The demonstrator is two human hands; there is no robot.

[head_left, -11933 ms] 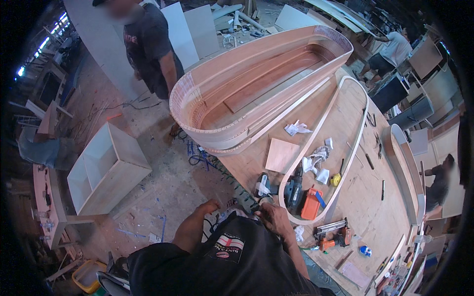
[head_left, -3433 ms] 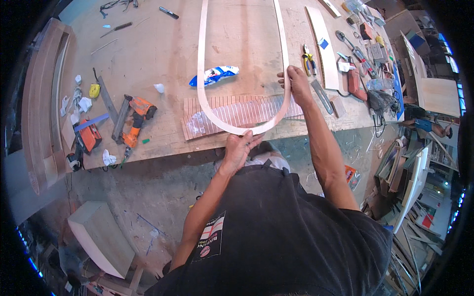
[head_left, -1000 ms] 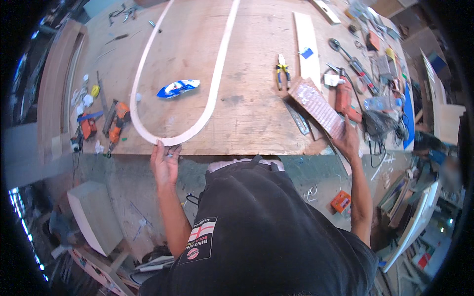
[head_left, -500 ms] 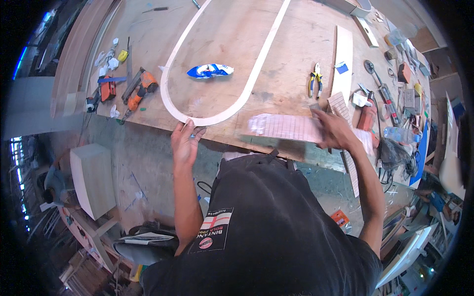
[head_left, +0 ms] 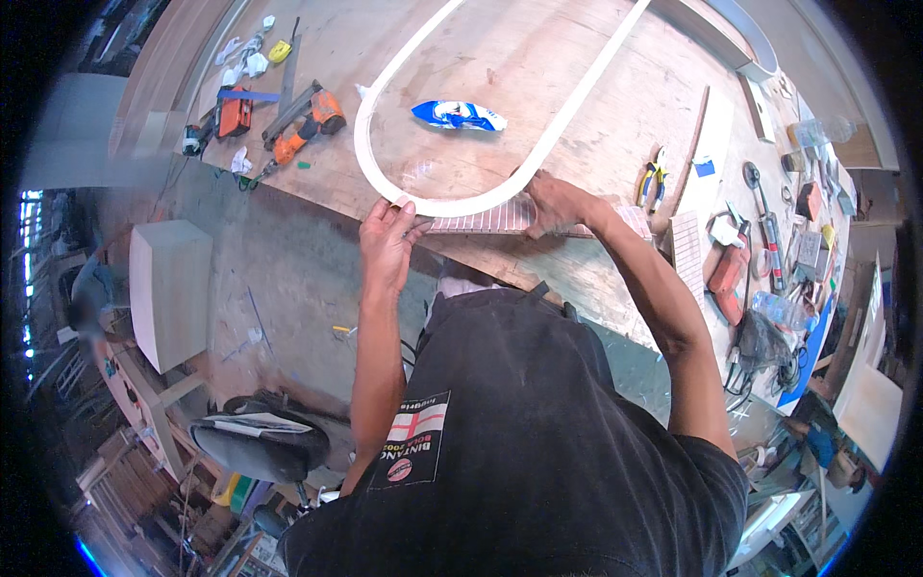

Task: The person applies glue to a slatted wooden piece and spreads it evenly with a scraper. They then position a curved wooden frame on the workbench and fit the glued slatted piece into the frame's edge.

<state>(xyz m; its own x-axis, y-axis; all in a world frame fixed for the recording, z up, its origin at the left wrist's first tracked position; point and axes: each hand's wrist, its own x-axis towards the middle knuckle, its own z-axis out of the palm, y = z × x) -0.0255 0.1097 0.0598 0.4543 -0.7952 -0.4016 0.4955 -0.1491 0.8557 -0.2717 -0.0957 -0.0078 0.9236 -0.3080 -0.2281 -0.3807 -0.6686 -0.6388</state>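
Note:
A white U-shaped frame (head_left: 588, 88) lies on the wooden worktable, its rounded end toward me. My left hand (head_left: 388, 242) pinches this rounded end near the table's front edge. A pinkish wooden strip with evenly spaced cross lines (head_left: 481, 219) lies along the near side of the curve, partly hidden by the frame. Its left end is close to my left fingers. My right hand (head_left: 558, 205) grips the strip at the right of the curve, with fingers reaching up against the frame. A blue and white packet (head_left: 459, 115) rests inside the U.
Pliers (head_left: 653, 180), a pale board (head_left: 705, 154) and another lined strip (head_left: 686, 252) lie to the right. Beyond them are a red power tool (head_left: 729, 279) and clutter. At left are an orange drill (head_left: 294, 140) and a tape measure (head_left: 280, 50). A stool (head_left: 260, 444) stands behind left.
My right hand has swung the lined strip leftward from the table's right side to the frame's curve. The left hand keeps its hold on the frame. The whole view has shifted.

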